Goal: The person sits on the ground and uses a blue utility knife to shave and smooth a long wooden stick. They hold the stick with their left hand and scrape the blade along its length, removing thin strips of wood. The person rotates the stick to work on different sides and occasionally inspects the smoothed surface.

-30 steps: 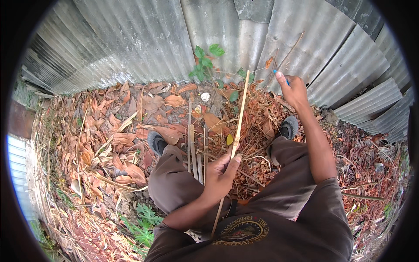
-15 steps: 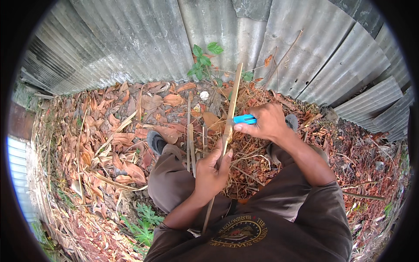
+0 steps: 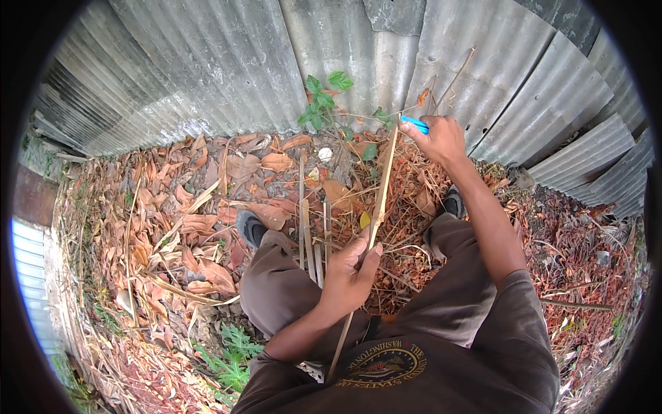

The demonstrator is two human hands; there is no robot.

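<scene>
Dark brown cloth, a shirt (image 3: 476, 376) printed with a round, lettered gold emblem (image 3: 386, 364), lies nearest. The left hand (image 3: 349, 276) closes around a slender, pale wooden strip (image 3: 386, 176) slanting above the ground (image 3: 263, 181) between the legs (image 3: 277, 279). The right hand (image 3: 441, 141) clasps a smooth blue handle (image 3: 415, 125) at the strip's far tip; contact there is unclear. Below lie flat slats (image 3: 305, 231) and curled dry leaves (image 3: 214, 272), then ridged grey metal sheets (image 3: 207, 65) along the ground's far edge.
</scene>
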